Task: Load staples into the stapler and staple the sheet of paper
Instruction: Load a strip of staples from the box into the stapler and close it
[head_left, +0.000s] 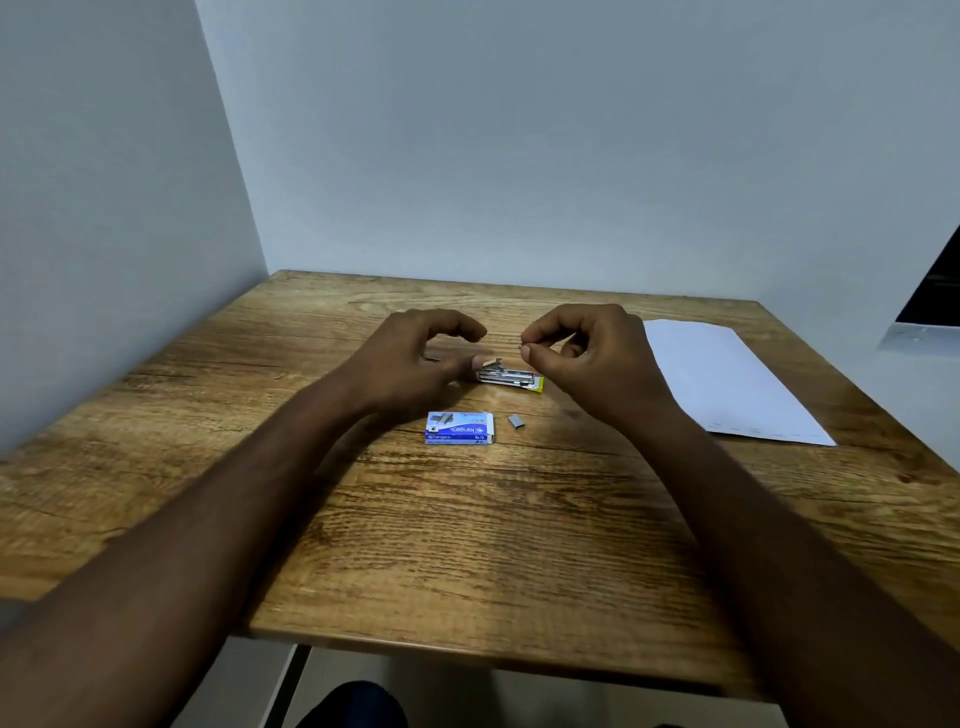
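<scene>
A: What are the hands doing?

B: The right hand (587, 358) has thumb and forefinger pinched together on something tiny and metallic, too small to name for certain. The left hand (415, 358) is loosely curled, its thumb tip touching the near end of the small metal stapler with a yellow end (511, 376).

A: Where does that stapler sit?

B: Flat on the wood-grain table (467, 545), between the two hands, with its top apparently opened.

A: And the staples?

B: A short grey strip of staples (516, 421) lies nearer the person, below the right hand. Just beside it, below the left hand, rests the small blue and white staple box (460, 429).

A: The paper?

B: The white sheet of paper (737, 384) lies outside the right hand, untouched.
</scene>
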